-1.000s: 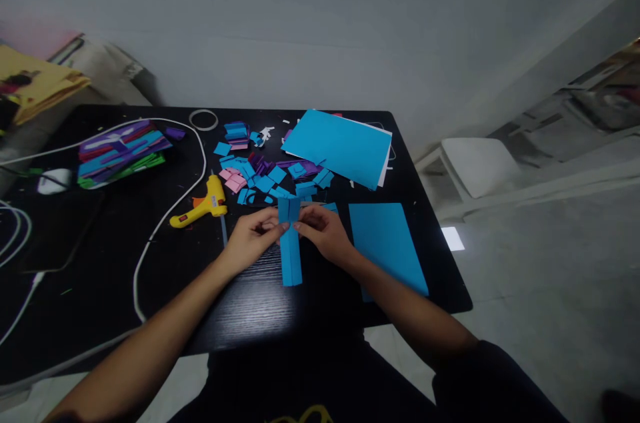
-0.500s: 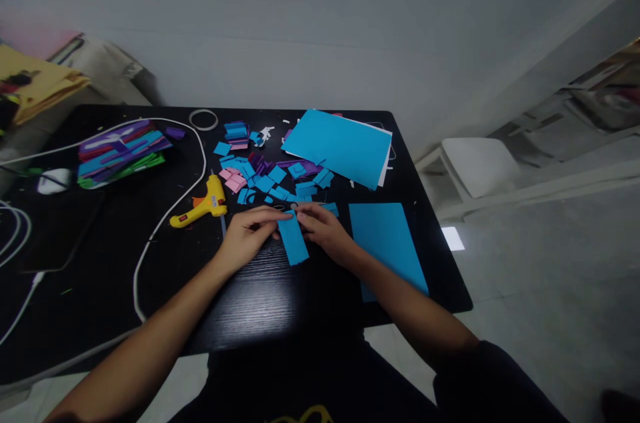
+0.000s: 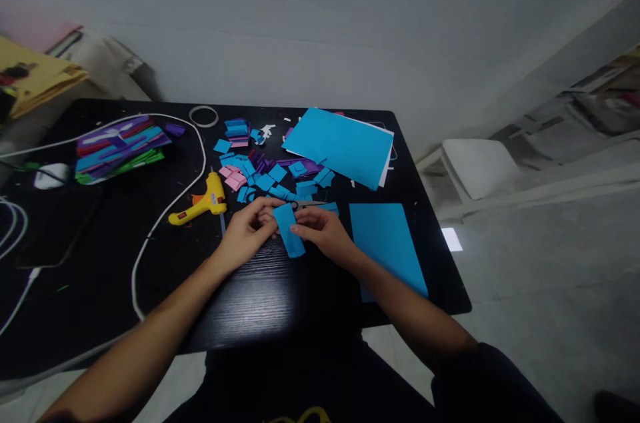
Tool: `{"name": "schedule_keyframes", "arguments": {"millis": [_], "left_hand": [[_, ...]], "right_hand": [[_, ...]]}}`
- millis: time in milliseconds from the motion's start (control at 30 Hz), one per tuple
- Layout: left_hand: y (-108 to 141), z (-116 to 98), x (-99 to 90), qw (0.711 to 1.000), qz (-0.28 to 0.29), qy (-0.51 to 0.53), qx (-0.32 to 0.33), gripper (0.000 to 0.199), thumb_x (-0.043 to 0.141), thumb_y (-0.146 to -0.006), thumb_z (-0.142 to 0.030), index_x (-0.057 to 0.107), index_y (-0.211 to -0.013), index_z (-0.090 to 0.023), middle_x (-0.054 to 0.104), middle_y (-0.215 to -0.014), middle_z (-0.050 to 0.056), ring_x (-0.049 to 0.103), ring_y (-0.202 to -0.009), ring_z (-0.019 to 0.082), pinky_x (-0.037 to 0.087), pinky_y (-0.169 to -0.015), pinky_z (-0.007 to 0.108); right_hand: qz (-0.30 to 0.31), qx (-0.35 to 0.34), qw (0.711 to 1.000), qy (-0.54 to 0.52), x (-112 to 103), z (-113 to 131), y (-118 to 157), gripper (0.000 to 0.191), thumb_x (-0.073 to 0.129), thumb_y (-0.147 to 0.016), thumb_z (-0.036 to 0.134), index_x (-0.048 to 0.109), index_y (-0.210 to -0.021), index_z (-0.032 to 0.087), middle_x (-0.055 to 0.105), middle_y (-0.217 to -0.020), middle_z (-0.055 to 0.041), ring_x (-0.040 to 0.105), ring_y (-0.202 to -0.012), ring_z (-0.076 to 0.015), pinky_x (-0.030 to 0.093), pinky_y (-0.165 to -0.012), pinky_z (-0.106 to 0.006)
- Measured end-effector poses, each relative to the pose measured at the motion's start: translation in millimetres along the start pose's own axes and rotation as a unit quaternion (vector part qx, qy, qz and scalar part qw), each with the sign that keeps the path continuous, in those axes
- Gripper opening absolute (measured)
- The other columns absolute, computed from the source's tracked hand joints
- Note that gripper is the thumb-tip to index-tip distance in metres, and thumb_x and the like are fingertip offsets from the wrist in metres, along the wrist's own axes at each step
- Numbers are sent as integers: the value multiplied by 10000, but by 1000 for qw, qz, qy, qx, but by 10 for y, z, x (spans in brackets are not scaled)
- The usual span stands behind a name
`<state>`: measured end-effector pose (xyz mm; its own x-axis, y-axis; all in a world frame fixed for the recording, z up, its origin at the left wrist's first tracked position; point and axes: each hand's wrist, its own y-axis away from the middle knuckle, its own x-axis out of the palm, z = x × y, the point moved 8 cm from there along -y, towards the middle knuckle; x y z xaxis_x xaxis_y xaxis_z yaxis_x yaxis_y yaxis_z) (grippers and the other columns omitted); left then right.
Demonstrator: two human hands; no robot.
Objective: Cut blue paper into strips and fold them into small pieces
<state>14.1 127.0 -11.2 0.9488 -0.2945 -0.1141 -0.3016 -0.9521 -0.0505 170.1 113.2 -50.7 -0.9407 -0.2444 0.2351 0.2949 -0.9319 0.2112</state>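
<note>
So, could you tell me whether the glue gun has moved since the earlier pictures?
No, the glue gun keeps its place relative to the table.

It looks like a small craft corner in a room, whether of a home or an office is unclear. A black table (image 3: 240,316) by a plain wall (image 3: 300,63) carries a yellow glue gun (image 3: 203,201), coloured paper scraps (image 3: 265,176), blue sheets (image 3: 345,146) and a white cable (image 3: 145,249); a white stool (image 3: 477,166) stands on the pale floor (image 3: 540,289) beyond.
</note>
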Motion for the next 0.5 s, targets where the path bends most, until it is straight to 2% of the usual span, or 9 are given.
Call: {"name": "schedule_keyframes", "arguments": {"millis": [167, 267, 500], "left_hand": [[31, 13, 12, 999, 37, -32, 3, 318, 659, -937, -282, 688, -1235, -175, 685, -751, -14, 694, -644, 143, 576, -626, 246], [44, -1, 16, 997, 61, -53, 10, 344, 648, -950, -290, 677, -1276, -184, 682, -790, -6, 706, -673, 153, 574, -640, 255], [15, -59, -14, 994, 32, -104, 31, 319, 696, -895, -298, 702, -1191, -179, 633, -725, -29, 640, -635, 135, 528, -619, 243]], "right_hand": [[53, 7, 998, -21, 119, 64, 46, 347, 864, -752, 436, 778, -985, 195, 808, -871, -43, 781, -847, -247, 619, -821, -405], [64, 10, 998, -6, 137, 83, 62, 362, 845, -774, 462, 796, -1009, 190, 810, -885, -51, 777, -858, -243, 609, -822, -393], [51, -2, 998, 39, 108, 106, 65, 321, 775, -849, 480, 812, -1003, 200, 781, -860, -25, 715, -804, -194, 577, -759, -333]]}}
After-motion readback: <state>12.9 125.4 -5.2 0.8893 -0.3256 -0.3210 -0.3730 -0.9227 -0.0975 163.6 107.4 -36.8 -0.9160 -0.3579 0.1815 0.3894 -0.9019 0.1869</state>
